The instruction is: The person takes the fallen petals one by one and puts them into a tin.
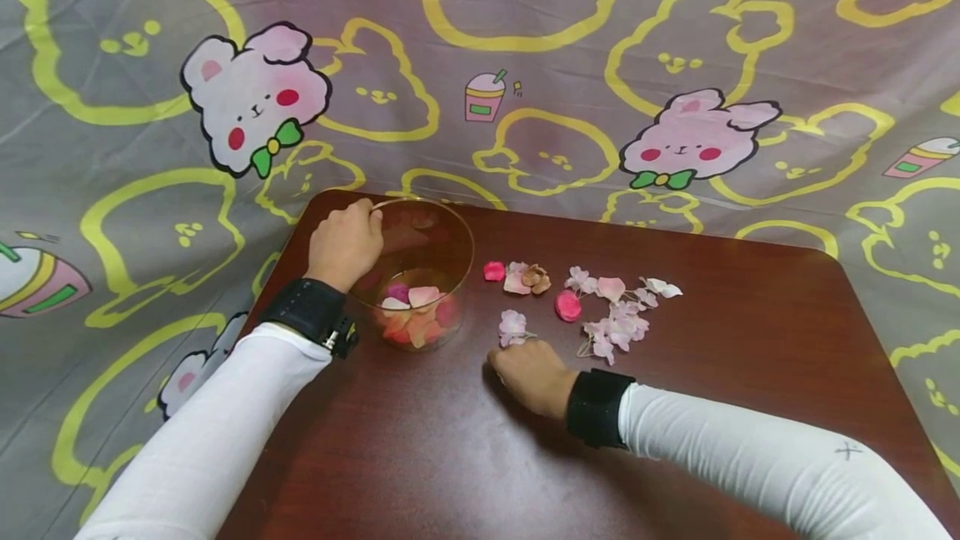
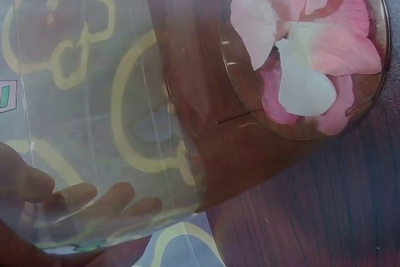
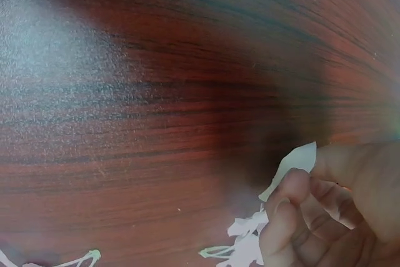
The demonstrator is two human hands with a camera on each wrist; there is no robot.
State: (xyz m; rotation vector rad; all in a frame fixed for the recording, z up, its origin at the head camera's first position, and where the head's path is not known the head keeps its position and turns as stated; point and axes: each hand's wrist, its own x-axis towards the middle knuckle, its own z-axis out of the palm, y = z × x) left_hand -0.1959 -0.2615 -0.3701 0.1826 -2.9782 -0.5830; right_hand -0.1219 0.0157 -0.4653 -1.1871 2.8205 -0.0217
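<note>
My left hand (image 1: pixel 347 242) grips the rim of a clear, gold-rimmed glass container (image 1: pixel 468 261) at the table's left side. In the left wrist view, the fingers (image 2: pixel 112 201) show through its wall. Pink, white and orange petals (image 1: pixel 420 322) lie on the container's bottom. My right hand (image 1: pixel 534 375) is low over the table, to the right of the container. In the right wrist view, its thumb and fingers pinch a white petal (image 3: pixel 292 167). Just beyond that hand lies a small pale pink flower cluster (image 1: pixel 513 326).
Pale pink blossoms (image 1: pixel 618 327) with thin stems lie to the right on the brown wooden table (image 1: pixel 720 407). Loose petals lie around them, among them a bright pink petal (image 1: pixel 567 305) and a brownish one (image 1: pixel 536 278). A patterned cloth (image 1: pixel 540 165) hangs behind the table.
</note>
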